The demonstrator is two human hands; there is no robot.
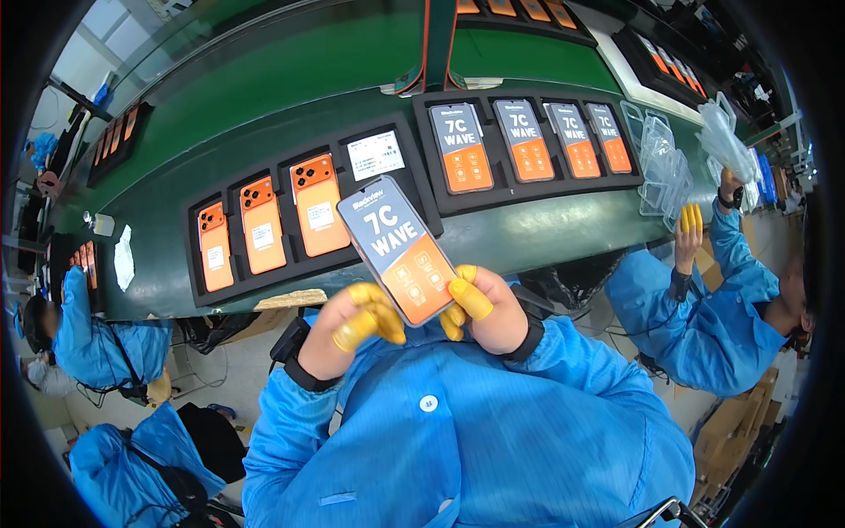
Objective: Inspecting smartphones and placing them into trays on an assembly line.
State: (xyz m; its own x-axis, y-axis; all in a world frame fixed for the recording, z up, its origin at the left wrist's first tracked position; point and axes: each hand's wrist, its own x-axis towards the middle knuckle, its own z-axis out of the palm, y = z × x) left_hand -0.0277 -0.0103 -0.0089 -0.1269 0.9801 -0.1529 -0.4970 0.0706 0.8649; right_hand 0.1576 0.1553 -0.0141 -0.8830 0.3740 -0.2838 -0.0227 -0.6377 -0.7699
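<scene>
Phone [400,251] in right hand [488,310] (left hand [356,321] curled, grip unclear) partly hides black tray [251,282].

Printed in bold white on the held smartphone [396,255] and four tray-set smartphones [460,148]; printed small on white labels [263,236] of orange phone backs [261,214]

Through the head camera, I am seeing the held phone [400,251] showing slate grey above and orange below, split on a slant, with white lettering and icons. Beside it, the left hand [350,326] and right hand [488,315] are wearing yellow finger covers [473,301] and black wristbands [532,340]. Below it, a bright blue smock [537,422] is showing faint pinstripes and a white button [428,403]. Left of it, orange phones [260,214] are bearing white labels [262,235]; right of it, four phones [520,141] are repeating the grey-and-orange pattern. Beyond it, the bench [519,239] is gleaming dark green.
</scene>
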